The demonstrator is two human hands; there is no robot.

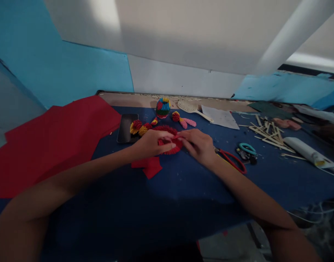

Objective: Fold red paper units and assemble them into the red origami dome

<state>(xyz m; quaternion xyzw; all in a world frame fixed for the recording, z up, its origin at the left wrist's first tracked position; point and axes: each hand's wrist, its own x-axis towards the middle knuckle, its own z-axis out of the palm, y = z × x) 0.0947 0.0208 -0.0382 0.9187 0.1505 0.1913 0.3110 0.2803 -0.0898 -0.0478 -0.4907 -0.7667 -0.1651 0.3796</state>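
My left hand and my right hand meet over the middle of the table. Between their fingertips is a small folded piece of red paper, pinched from both sides. Just beneath lies a round red piece made of many folded paper points, partly covered by my fingers. Small cut pieces of red paper lie below my left hand. Red and yellow folded-paper pieces sit behind it, beside a dark, phone-like rectangle.
Large red sheets cover the left side. A multicoloured paper ball, a pink-and-red paper piece, a hairbrush and a white sheet stand behind. To the right are a red-handled tool, a teal ring and wooden sticks.
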